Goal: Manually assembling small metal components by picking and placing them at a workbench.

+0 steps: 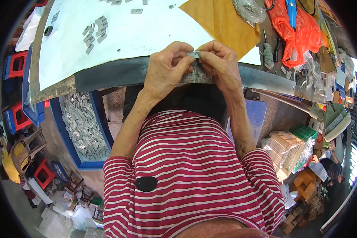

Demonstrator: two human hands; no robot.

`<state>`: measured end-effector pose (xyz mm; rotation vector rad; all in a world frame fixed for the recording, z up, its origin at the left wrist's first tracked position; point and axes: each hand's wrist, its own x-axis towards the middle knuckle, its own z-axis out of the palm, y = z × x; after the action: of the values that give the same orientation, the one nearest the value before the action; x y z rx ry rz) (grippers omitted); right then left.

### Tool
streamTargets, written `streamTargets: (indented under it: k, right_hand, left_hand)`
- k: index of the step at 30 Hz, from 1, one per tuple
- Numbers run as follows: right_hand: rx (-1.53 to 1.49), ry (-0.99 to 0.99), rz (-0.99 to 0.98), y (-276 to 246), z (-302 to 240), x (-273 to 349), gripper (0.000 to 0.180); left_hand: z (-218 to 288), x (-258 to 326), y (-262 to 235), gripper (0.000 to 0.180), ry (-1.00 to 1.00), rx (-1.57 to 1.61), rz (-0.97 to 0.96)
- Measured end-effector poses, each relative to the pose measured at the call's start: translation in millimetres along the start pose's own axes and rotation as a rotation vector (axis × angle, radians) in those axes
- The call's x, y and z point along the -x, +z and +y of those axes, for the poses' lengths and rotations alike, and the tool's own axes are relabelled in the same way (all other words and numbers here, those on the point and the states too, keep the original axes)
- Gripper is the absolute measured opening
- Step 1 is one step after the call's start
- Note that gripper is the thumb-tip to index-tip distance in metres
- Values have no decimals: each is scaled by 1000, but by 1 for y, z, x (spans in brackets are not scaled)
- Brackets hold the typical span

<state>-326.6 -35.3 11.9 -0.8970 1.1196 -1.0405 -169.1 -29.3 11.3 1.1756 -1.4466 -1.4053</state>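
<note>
Grey metal, a small flat piece [193, 54], sits pinched between the two hands, which meet at the near edge of the surface [119, 73]. The left hand [166, 69] curls its fingers closed, thumb and forefinger tip clamped on the left end of the piece. The right hand [222, 63] mirrors it, its fingers bent down and gripping the right end, so the fingertips of both hands touch or nearly touch over the piece. Whether a second part lies under the fingers cannot be told.

Both forearms rise from the lower part of the view, past a red-and-white striped shirt [190, 174], and lean inward toward each other; the wrists hang just over the surface edge.

Beyond the hands lies a white sheet [127, 31], mostly bare close to them, with a loose heap of grey pieces [95, 33] well apart to the left. A brown sheet [222, 20] lies just beyond the right hand. An orange bag [297, 35] and clutter crowd the right end of the surface. Below the surface to the left, a blue bin [69, 144] holds many grey pieces.
</note>
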Motion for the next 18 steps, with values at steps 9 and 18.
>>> streamTargets:
  k: [9,18]
  right_hand:
    - [-31,1,7,1,4,0,7]
    - [-63,4,-10,2,3,6,7]
  left_hand:
    - [-7,2,7,14,142,-70,108]
    - [-4,5,9,12,19,171,67]
